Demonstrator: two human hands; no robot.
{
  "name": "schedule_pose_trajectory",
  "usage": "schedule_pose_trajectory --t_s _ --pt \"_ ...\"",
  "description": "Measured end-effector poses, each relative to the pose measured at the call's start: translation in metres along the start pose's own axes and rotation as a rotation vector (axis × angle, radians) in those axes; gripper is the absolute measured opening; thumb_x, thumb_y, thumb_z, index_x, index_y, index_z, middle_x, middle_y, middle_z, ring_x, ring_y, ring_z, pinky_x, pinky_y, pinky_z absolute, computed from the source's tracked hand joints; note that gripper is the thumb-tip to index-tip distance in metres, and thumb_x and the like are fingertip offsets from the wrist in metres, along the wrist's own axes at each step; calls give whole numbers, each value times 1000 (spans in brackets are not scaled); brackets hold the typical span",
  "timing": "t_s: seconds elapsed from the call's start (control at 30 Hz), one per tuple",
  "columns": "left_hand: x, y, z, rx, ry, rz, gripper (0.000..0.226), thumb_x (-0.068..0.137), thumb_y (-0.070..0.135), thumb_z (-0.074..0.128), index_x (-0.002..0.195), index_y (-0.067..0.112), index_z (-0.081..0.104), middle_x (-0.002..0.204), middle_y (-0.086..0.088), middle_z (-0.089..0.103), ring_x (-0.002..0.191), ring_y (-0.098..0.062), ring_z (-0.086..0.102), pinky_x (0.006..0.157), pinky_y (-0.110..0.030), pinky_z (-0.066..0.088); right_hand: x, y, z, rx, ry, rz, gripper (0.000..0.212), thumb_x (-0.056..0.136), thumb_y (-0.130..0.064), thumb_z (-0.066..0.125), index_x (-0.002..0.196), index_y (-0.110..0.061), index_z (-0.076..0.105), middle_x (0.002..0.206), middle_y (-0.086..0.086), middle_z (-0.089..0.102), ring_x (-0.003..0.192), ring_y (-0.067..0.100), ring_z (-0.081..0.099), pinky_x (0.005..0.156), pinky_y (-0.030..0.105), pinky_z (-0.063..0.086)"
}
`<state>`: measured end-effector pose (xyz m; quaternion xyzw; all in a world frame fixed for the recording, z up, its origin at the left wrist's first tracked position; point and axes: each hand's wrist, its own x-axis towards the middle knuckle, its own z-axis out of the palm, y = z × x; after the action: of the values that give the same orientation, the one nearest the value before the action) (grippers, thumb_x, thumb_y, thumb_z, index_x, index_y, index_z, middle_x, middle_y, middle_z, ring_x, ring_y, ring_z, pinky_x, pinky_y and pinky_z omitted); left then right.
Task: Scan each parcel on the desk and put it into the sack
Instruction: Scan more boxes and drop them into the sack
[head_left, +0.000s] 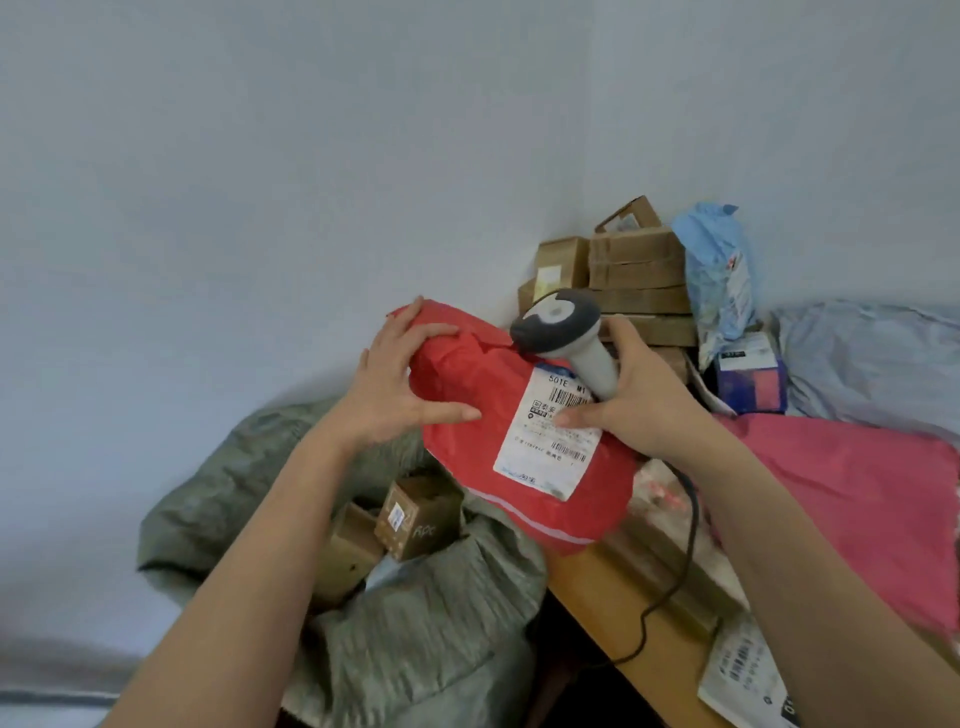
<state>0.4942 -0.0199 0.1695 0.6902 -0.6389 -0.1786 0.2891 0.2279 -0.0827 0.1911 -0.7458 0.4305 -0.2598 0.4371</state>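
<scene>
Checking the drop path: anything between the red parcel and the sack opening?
Nothing visible. The red parcel, held by the left hand and right hand, hangs over the open sack; brown boxes already lie inside.

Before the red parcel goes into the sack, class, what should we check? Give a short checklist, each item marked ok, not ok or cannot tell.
1. Red parcel firmly held: ok, left hand grips its top end, and the right hand's thumb presses on the label.
2. Shipping label facing up and readable: ok.
3. Barcode scanner in hand: ok, the right hand holds its handle.
4. Scan registered: cannot tell.
5. Grey-green sack mouth open below the parcel: ok, brown boxes show inside.
6. Scanner cable free of the parcel: ok, it trails over the desk edge.
</scene>
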Motion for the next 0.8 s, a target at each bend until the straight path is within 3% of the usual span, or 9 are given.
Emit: schedule_pose_trajectory --t_s 0.07,0.1,0.17,0.23,0.37,0.4,0.47,0.57,0.8 --pt "-9 -20 -10 55 44 -12 54 51 65 78 92 40 55 135 20 46 133 -13 39 110 -54 32 7 -11 24 2 -51 -7 74 68 -16 89 120 -29 38 99 -20 56 81 -4 58 58 10 42" --pt "-15 -27 -13 52 77 -22 43 57 54 81 79 30 52 111 16 59 111 -8 54 96 -48 43 11 -15 38 7 -67 -11 72 70 -17 88 120 -30 38 98 -20 56 80 -4 58 57 10 42" --pt "-29 -46 -18 6 97 -111 34 70 20 78 67 16 45 68 9 50 64 0 46 65 -28 42 17 -20 64 32 -44 -17 61 77 -19 83 119 -31 40 97 -19 56 76 -3 58 56 11 44" --pt "-46 -70 -22 60 168 -243 32 72 4 69 61 15 41 56 7 41 52 -4 38 55 -25 32 23 -23 83 120 26 12 48 84 -21 76 118 -31 43 97 -8 61 67 1 60 54 15 47" --pt "-81 -132 -24 173 334 -607 15 75 9 68 77 9 53 75 -5 56 80 -29 59 67 -34 39 35 -23 98 229 119 106 43 88 -18 71 124 -24 47 95 1 63 56 1 59 51 19 48" --pt "-89 -146 -21 243 329 -732 30 75 14 72 98 6 54 97 -13 58 99 -37 58 80 -42 44 38 -22 99 239 124 121 41 89 -17 70 123 -22 47 92 2 63 49 0 56 48 19 47" --pt "-107 -167 -5 494 208 -878 84 73 32 79 140 11 33 140 -21 34 132 -44 34 105 -65 26 39 -19 102 235 128 156 38 89 -17 70 120 -22 48 88 2 62 43 1 53 47 21 47" --pt "-120 -183 31 627 23 -689 86 80 45 70 151 34 22 157 -10 12 144 -39 9 111 -69 7 38 -14 105 217 133 194 38 89 -15 70 119 -21 49 85 4 63 45 4 53 47 20 46" --pt "-120 -216 102 561 -403 -673 47 99 44 42 145 34 39 154 1 32 140 -28 29 114 -60 18 21 -5 90 98 156 287 40 89 -19 70 121 -25 47 87 3 63 53 10 57 55 28 53"
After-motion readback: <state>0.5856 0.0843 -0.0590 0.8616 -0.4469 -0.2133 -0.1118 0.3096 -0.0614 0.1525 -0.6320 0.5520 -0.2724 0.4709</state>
